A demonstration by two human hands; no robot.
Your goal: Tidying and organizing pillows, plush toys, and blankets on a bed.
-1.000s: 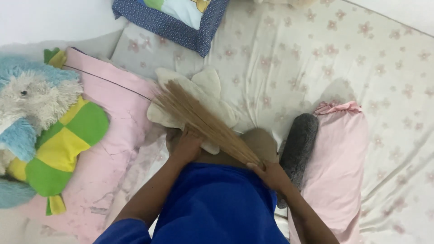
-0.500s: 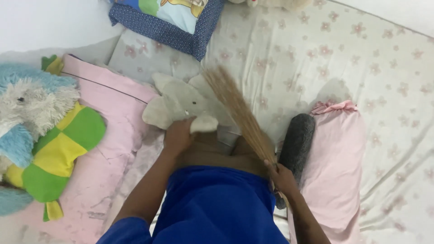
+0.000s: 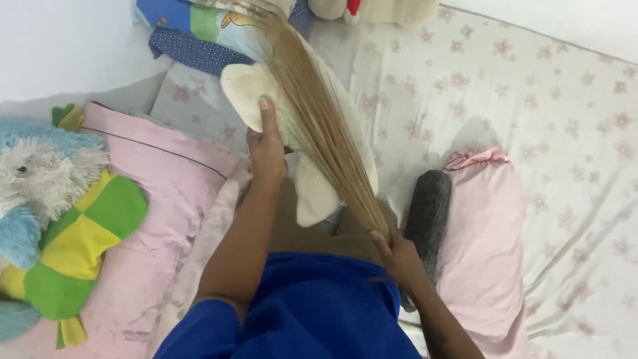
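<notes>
Currently a cream plush toy (image 3: 302,143) is gripped by the left hand (image 3: 266,149), with the fingers (image 3: 268,119) closed over its upper lobe and the thumb hidden behind. A bundle of straw-coloured broom bristles (image 3: 319,126) is pinched at its narrow end by the right hand (image 3: 399,256), fingers curled shut around the base. From that grip the bristles fan toward eleven o'clock, across the toy, and reach the blue patterned cushion (image 3: 193,33) at the top.

For a clean sweep, the toy is best kept lifted clear of the floral sheet (image 3: 531,100) while the bristles are kept low and drawn with the tips flat to the cloth, so that the fan does not snag the toy's limbs.

The left forearm is extended straight toward twelve o'clock, wrist nearly level. The right forearm is angled toward eleven o'clock, wrist bent inward above the blue garment (image 3: 319,312).

A pink pillow (image 3: 159,193) lies at nine o'clock, with a blue, green and yellow stuffed animal (image 3: 66,226) on it. A dark grey roll (image 3: 428,206) rests at three o'clock of the right hand, against another pink pillow (image 3: 485,233).
</notes>
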